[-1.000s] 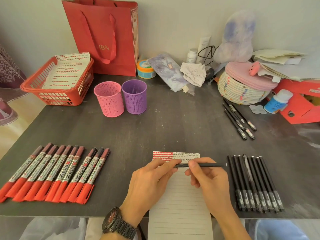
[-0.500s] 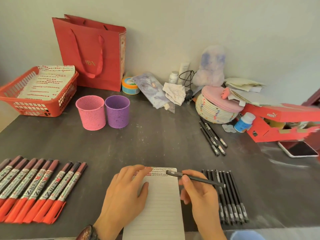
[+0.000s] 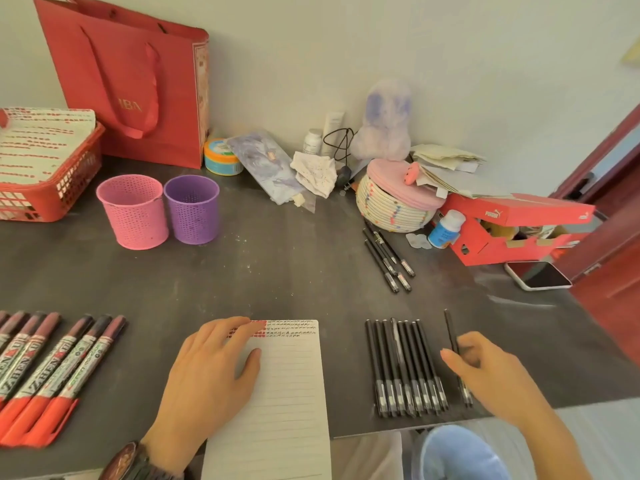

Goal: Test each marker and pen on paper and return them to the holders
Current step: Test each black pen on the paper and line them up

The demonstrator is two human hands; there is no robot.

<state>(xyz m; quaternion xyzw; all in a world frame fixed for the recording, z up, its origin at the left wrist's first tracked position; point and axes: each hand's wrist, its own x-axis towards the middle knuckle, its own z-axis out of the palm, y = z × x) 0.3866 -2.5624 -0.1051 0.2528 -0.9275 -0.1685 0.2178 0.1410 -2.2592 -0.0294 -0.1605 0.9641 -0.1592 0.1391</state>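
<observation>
On the dark table (image 3: 294,271) I see the left hand (image 3: 211,372) flat on the paper (image 3: 291,393); right of it, the right hand (image 3: 491,372) pinches a black pen (image 3: 450,330).

Dark grey table (image 3: 277,271), surface scuffed. Rear left: red plastic mesh basket (image 3: 52,199), red paper carrier bag (image 3: 138,81) standing against the wall. In front of the bag: pink perforated cup (image 3: 135,216) and purple perforated cup (image 3: 194,213), upright, touching. Front left: row of red-capped markers (image 3: 52,368), side by side. Front centre: lined white paper pad (image 3: 291,393), overhanging the edge. Front right: row of black pens (image 3: 403,362). Rear right: coiled rope basket with pink lid (image 3: 391,209), four loose black pens (image 3: 386,258) just before it, small white bottle (image 3: 445,228), red cardboard box (image 3: 502,233), white-edged phone (image 3: 538,275).
</observation>
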